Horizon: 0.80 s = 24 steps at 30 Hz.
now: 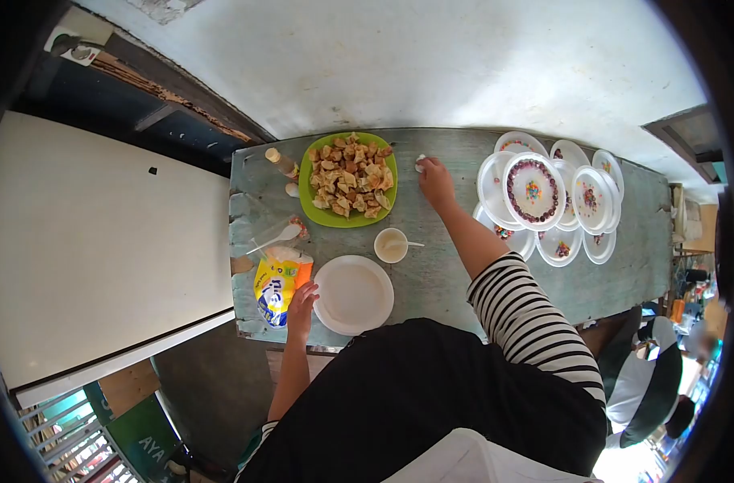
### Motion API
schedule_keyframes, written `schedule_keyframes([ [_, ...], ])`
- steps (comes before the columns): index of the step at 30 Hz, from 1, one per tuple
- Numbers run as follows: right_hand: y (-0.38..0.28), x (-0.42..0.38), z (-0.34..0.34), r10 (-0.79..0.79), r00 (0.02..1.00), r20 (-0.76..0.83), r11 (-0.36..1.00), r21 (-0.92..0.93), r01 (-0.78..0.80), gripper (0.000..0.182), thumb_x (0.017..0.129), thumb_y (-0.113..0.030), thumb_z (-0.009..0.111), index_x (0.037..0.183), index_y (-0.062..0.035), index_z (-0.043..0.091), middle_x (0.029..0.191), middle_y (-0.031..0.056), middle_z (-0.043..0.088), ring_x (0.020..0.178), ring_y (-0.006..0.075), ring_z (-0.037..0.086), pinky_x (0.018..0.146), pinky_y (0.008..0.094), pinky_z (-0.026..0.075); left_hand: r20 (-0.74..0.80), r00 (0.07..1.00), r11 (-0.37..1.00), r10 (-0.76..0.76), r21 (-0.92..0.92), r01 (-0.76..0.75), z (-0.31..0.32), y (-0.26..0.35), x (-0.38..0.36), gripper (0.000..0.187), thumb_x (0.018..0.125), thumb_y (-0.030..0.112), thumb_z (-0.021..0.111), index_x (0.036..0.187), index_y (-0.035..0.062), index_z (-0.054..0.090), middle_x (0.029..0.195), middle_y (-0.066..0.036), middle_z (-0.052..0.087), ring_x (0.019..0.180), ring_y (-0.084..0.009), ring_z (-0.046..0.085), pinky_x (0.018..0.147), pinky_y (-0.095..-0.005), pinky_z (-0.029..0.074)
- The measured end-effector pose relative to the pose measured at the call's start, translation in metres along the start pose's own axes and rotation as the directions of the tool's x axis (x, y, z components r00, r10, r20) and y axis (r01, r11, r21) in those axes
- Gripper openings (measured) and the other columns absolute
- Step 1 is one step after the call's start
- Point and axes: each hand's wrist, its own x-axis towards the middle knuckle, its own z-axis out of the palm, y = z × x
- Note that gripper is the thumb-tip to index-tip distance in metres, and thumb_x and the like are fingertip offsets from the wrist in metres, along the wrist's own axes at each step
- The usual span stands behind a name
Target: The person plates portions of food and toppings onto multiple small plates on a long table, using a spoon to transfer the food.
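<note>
My left hand (304, 306) is at the left rim of an empty white plate (353, 295), its fingers apart, next to a yellow and blue packet (277, 291). Farther up the table, my right hand (436, 183) is closed around a small white thing (420, 163) that looks like crumpled tissue. A green plate (308, 204) heaped with brown folded pieces lies left of my right hand. Between the two plates stands a white cup (391, 245) with pale contents and a white handle sticking out to the right.
White plates (533, 191) with colourful pieces are stacked and spread at the right. A bottle (281, 163) lies at the upper left, and a white spoon (281, 236) is above the packet. Another person (649, 374) is at the lower right.
</note>
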Motion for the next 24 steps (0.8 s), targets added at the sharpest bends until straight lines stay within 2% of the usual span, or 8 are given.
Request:
schedule_keyframes([
  [2, -0.004, 0.002, -0.001, 0.008, 0.998, -0.061, 1.0, 0.021, -0.006, 0.022, 0.075, 0.001, 0.051, 0.091, -0.0074, 0.063, 0.108, 0.014, 0.061, 0.1, 0.032, 0.057, 0.085, 0.0412, 0.047, -0.008, 0.999, 0.999, -0.031, 0.013, 0.031, 0.002, -0.001, 0.002, 0.036, 0.092, 0.013, 0.048, 0.126, 0.0012, 0.049, 0.119, -0.012, 0.057, 0.104, -0.0172, 0.056, 0.09, -0.0289, 0.043],
  [4, 0.001, -0.003, 0.003, -0.327, 0.945, 0.009, 0.93, -0.176, 0.324, 0.019, 0.078, -0.001, 0.053, 0.094, -0.008, 0.06, 0.105, 0.0132, 0.059, 0.098, 0.0335, 0.058, 0.08, 0.0434, 0.05, 0.019, 0.998, 0.998, 0.056, -0.037, -0.055, 0.005, -0.001, 0.006, 0.035, 0.092, 0.012, 0.048, 0.126, 0.0001, 0.049, 0.121, -0.012, 0.057, 0.109, -0.0188, 0.055, 0.094, -0.0303, 0.042],
  [5, 0.008, -0.001, -0.001, -0.325, 0.946, 0.009, 0.93, -0.177, 0.321, 0.019, 0.078, -0.001, 0.053, 0.094, -0.008, 0.06, 0.105, 0.0132, 0.059, 0.098, 0.0335, 0.058, 0.08, 0.0434, 0.05, 0.021, 0.998, 0.998, 0.055, -0.037, -0.054, 0.005, -0.002, 0.008, 0.035, 0.092, 0.012, 0.048, 0.126, 0.0001, 0.049, 0.121, -0.012, 0.057, 0.109, -0.0188, 0.055, 0.094, -0.0303, 0.042],
  [7, 0.017, 0.006, -0.022, -0.202, 0.955, 0.216, 0.936, -0.245, 0.253, 0.027, 0.077, 0.001, 0.052, 0.101, -0.0083, 0.056, 0.107, 0.0161, 0.057, 0.096, 0.0356, 0.058, 0.081, 0.0435, 0.05, 0.008, 1.0, 1.0, -0.03, 0.005, 0.03, 0.009, 0.016, 0.008, 0.035, 0.092, 0.011, 0.049, 0.125, -0.0007, 0.049, 0.122, -0.013, 0.056, 0.114, -0.0199, 0.053, 0.095, -0.0309, 0.042],
  [10, 0.012, 0.019, -0.044, 0.024, 0.964, 0.265, 0.905, -0.416, 0.092, 0.025, 0.076, 0.001, 0.051, 0.099, -0.0081, 0.057, 0.098, 0.016, 0.056, 0.096, 0.0352, 0.057, 0.078, 0.0433, 0.049, 0.026, 0.997, 0.997, 0.069, 0.025, -0.07, 0.004, 0.007, 0.017, 0.035, 0.092, 0.01, 0.049, 0.125, -0.0011, 0.049, 0.123, -0.013, 0.056, 0.114, -0.0199, 0.053, 0.096, -0.0317, 0.041],
  [14, -0.002, -0.009, -0.043, 0.068, 0.97, 0.233, 0.895, -0.444, 0.044, 0.018, 0.077, -0.002, 0.054, 0.093, -0.0084, 0.057, 0.096, 0.0156, 0.056, 0.094, 0.0323, 0.058, 0.073, 0.0393, 0.052, -0.006, 0.985, 0.979, 0.172, 0.11, -0.17, -0.002, -0.014, 0.029, 0.036, 0.09, 0.011, 0.051, 0.125, 0.0011, 0.05, 0.12, -0.014, 0.058, 0.113, -0.0226, 0.053, 0.098, -0.0345, 0.04],
  [19, -0.005, -0.153, -0.045, -0.238, 0.941, 0.242, 0.944, -0.171, 0.282, 0.02, 0.076, -0.003, 0.053, 0.095, -0.0083, 0.058, 0.101, 0.0145, 0.06, 0.097, 0.0324, 0.057, 0.079, 0.0435, 0.049, 0.149, 0.908, 0.65, 0.39, 0.654, -0.387, -0.007, -0.045, 0.027, 0.046, 0.083, 0.014, 0.058, 0.127, 0.0065, 0.048, 0.128, -0.019, 0.049, 0.12, -0.0331, 0.045, 0.104, -0.0392, 0.033],
  [24, -0.037, -0.279, -0.081, -0.303, 0.79, 0.533, 0.933, -0.003, 0.36, 0.014, 0.076, -0.01, 0.058, 0.09, -0.0104, 0.062, 0.102, 0.0112, 0.062, 0.092, 0.0307, 0.058, 0.079, 0.0403, 0.049, 0.15, 0.917, 0.718, 0.37, 0.58, -0.385, -0.005, -0.057, 0.026, 0.058, 0.078, 0.005, 0.058, 0.133, 0.0047, 0.04, 0.13, -0.02, 0.047, 0.12, -0.0354, 0.045, 0.103, -0.0396, 0.034],
])
